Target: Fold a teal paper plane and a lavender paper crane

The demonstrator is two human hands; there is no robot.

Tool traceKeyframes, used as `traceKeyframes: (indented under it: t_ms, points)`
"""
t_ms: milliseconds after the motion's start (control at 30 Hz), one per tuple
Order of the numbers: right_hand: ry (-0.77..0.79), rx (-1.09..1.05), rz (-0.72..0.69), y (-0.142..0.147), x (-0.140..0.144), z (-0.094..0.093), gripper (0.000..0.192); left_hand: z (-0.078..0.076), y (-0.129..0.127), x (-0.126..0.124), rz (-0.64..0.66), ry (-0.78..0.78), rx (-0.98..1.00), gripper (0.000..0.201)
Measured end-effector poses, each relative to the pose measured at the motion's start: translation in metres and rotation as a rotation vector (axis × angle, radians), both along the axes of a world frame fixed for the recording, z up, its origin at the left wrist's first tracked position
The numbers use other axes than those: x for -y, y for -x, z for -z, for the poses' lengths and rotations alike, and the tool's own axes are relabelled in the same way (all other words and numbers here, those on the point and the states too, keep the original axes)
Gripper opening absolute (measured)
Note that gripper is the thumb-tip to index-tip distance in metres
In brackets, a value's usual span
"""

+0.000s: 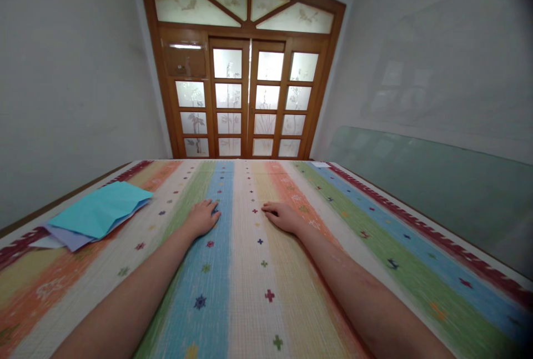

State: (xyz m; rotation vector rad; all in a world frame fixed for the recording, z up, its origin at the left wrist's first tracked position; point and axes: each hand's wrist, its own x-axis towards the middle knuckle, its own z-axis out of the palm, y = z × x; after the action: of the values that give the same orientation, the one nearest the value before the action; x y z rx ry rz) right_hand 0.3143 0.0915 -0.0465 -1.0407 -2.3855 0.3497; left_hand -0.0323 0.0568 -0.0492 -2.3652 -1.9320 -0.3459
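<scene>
My left hand [202, 218] rests palm down on the striped tablecloth [245, 292], over its green and blue bands. Its fingers are loosely spread with nothing in them. Across a strip of bare cloth, my right hand [280, 216] lies on the cream and yellow bands, thumb and fingers stretched toward the left and no object showing between them. Well to the left of my left hand is a loose stack of paper, with a turquoise sheet [102, 209] on top and a lavender sheet [79, 239] and a white corner poking out below. Neither hand touches the paper.
A small white piece [320, 164] lies at the table's far right edge. Beyond the table stands a wooden door [250, 98] with frosted panes. A greenish glass panel [433, 181] runs along the right wall, and a plain wall [75, 70] closes the left side.
</scene>
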Motion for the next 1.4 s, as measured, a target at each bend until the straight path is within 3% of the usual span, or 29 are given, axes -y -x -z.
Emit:
traceKeyframes:
  t_ms: [433,600,767,1167,1400]
  points:
    - [-0.003,-0.023,0.017,0.003,0.005,-0.005,0.032,-0.003,0.002,0.002,0.001,0.020,0.012,0.054]
    - [-0.039,-0.082,0.151,0.003,0.001,-0.004,0.035,-0.004,0.002,0.003,0.006,0.020,0.032,0.054]
    - [-0.083,-0.153,0.260,0.000,-0.003,-0.002,0.025,-0.007,0.001,0.005,0.018,0.000,0.073,0.051]
    - [-0.053,-0.169,0.244,-0.001,-0.003,-0.001,0.017,-0.024,-0.007,0.013,0.024,-0.149,0.210,0.038]
    - [-0.035,-0.111,0.244,0.001,-0.002,-0.003,0.016,-0.032,-0.010,0.019,0.005,-0.141,0.211,0.030]
